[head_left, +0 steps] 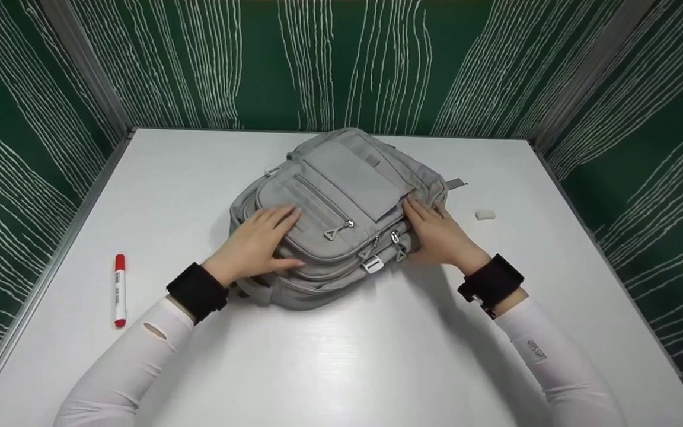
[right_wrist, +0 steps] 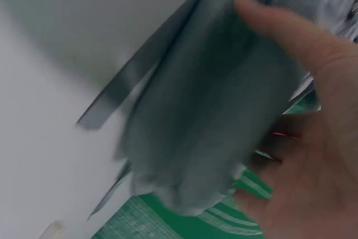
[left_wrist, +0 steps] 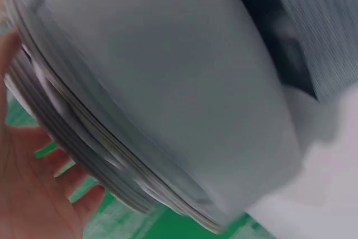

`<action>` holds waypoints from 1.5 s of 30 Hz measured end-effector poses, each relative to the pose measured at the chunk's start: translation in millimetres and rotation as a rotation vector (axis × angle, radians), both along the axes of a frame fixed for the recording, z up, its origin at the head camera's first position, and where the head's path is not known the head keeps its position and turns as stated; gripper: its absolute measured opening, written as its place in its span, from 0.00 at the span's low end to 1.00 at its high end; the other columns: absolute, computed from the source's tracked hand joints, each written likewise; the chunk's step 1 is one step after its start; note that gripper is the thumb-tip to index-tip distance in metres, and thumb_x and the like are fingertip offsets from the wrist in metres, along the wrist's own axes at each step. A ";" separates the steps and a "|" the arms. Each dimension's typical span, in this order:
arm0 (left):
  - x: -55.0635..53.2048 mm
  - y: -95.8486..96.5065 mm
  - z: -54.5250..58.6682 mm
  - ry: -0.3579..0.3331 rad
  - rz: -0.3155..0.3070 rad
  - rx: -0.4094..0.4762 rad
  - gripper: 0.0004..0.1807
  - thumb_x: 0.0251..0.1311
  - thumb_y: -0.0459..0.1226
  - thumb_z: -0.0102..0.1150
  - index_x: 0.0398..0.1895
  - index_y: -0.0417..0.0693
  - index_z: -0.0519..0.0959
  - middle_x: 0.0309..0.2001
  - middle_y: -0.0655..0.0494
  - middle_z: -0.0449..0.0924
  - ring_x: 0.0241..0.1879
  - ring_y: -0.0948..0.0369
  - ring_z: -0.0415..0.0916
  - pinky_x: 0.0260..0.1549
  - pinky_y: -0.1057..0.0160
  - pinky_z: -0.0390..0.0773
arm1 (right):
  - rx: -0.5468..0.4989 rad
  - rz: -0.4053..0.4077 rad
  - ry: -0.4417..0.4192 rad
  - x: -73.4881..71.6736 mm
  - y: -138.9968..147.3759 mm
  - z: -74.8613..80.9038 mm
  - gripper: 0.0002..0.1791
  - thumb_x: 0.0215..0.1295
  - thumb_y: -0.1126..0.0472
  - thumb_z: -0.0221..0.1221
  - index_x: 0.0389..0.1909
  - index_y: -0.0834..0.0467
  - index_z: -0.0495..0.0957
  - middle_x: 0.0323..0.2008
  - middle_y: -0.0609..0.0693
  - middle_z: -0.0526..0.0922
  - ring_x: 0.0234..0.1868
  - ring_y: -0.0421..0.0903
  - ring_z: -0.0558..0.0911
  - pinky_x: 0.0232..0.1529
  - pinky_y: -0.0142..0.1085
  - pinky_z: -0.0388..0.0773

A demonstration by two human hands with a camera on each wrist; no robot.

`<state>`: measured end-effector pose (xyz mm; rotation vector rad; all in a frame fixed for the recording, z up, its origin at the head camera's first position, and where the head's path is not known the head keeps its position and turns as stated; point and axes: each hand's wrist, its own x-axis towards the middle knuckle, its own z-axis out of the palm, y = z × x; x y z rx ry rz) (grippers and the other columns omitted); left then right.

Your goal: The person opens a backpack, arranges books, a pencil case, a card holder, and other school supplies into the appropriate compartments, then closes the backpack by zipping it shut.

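Note:
A grey backpack (head_left: 341,196) lies on the white table with its zipped front facing up, turned at a slant. My left hand (head_left: 261,243) rests on its lower left front, fingers fairly straight over the pocket and thumb toward the zip edge; in the left wrist view the left palm (left_wrist: 36,188) faces the zip-lined side. At the right end, my right hand (head_left: 438,232) touches the front near the flap with extended fingers. Its thumb (right_wrist: 279,26) lies along the side panel in the right wrist view. A metal zip pull (head_left: 338,228) shows between the hands.
A red-capped marker (head_left: 120,290) lies at the table's left. Right of the backpack is a small white eraser-like block (head_left: 485,214). Green walls with white streaks (head_left: 341,65) enclose the back and sides of the table. A loose strap (right_wrist: 120,88) trails beside the backpack.

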<state>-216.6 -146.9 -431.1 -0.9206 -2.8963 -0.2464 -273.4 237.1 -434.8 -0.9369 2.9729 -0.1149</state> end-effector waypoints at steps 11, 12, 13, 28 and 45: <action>-32.0 -25.2 1.8 -0.114 0.102 -0.029 0.68 0.50 0.72 0.64 0.82 0.39 0.49 0.83 0.42 0.48 0.84 0.48 0.47 0.84 0.44 0.45 | -0.067 -0.010 0.067 51.9 -55.5 -8.4 0.69 0.54 0.21 0.60 0.78 0.72 0.51 0.79 0.70 0.55 0.81 0.65 0.58 0.81 0.60 0.55; -31.3 -24.1 0.3 -0.110 0.099 -0.028 0.67 0.51 0.71 0.64 0.81 0.38 0.50 0.83 0.41 0.49 0.83 0.47 0.48 0.83 0.43 0.46 | -0.070 -0.020 0.085 52.8 -59.2 -11.2 0.68 0.55 0.22 0.60 0.77 0.72 0.53 0.78 0.71 0.56 0.80 0.66 0.59 0.81 0.60 0.56; -30.3 -23.0 -1.1 -0.109 0.096 -0.025 0.66 0.51 0.71 0.65 0.81 0.38 0.51 0.82 0.41 0.50 0.83 0.47 0.49 0.83 0.43 0.47 | -0.075 -0.029 0.104 53.5 -62.5 -13.9 0.67 0.55 0.22 0.60 0.76 0.73 0.55 0.77 0.72 0.58 0.79 0.67 0.60 0.80 0.61 0.57; -12.8 -2.5 -9.1 -0.101 0.040 0.004 0.57 0.59 0.68 0.60 0.81 0.43 0.55 0.81 0.36 0.52 0.81 0.41 0.53 0.81 0.40 0.52 | 0.009 -0.039 0.189 35.5 -52.6 -26.0 0.56 0.62 0.32 0.64 0.74 0.73 0.61 0.74 0.70 0.66 0.77 0.64 0.66 0.79 0.60 0.59; 2.8 40.9 -9.7 -0.069 -0.101 -0.067 0.42 0.75 0.59 0.46 0.80 0.42 0.56 0.82 0.45 0.54 0.82 0.48 0.52 0.81 0.43 0.53 | 0.012 0.006 0.055 -16.1 3.3 -9.0 0.51 0.60 0.57 0.70 0.78 0.69 0.54 0.79 0.65 0.59 0.79 0.63 0.63 0.78 0.65 0.58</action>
